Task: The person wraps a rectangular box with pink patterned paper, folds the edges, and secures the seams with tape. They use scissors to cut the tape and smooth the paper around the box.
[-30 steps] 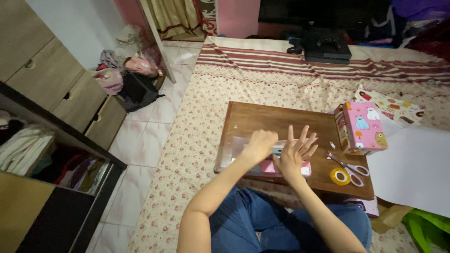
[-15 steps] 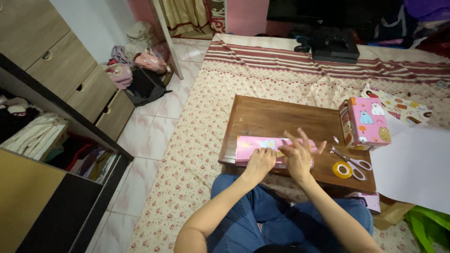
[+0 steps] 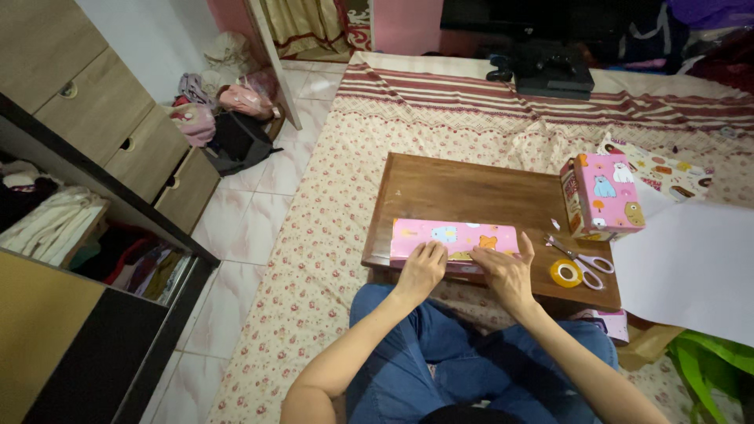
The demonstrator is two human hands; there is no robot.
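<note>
Both hands lowered since earlier frames: left hand [image 3: 424, 265] and right hand [image 3: 505, 273] now press flat, fingers spread, gripping nothing, on pink wrapped box [image 3: 455, 239] atop counter [image 3: 463, 196]; scissors [image 3: 583, 259] nearby.

Pink animal-print wrapped flat parcel [image 3: 455, 238] on brown wooden tabletop [image 3: 463, 192]; at 3 o'clock pink animal-print upright box [image 3: 606, 196], yellow tape roll [image 3: 565, 273], pink-handled scissors [image 3: 585, 261]; floral cream bedsheet [image 3: 338, 196].
</note>
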